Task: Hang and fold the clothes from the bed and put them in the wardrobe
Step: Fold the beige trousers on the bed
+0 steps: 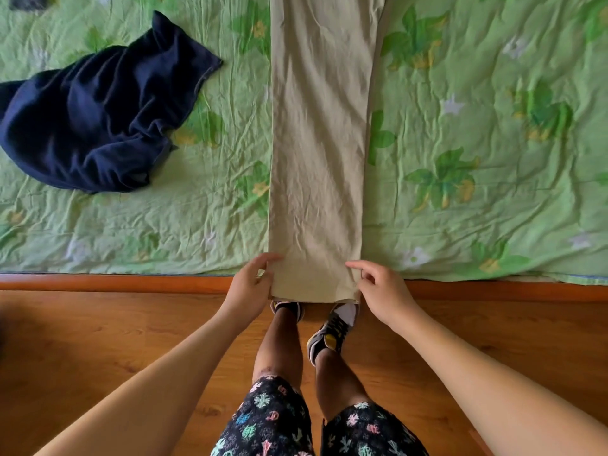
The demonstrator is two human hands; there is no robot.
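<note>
My grip, left hand [251, 279] and right hand [378, 287], is clamped on the hem corners of the trousers [320, 143], which lie flat on the bed [477, 225] ahead of it; lifting both corners evenly should keep the fold straight.

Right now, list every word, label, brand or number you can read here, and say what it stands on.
No text can be read anywhere in this view.
beige trousers: plain cloth, no label showing.
navy garment: no tag or print visible.
green bedspread: leaf and flower print only.
shorts: coloured motifs, no legible letters.
sneakers: no brand mark legible.
</note>
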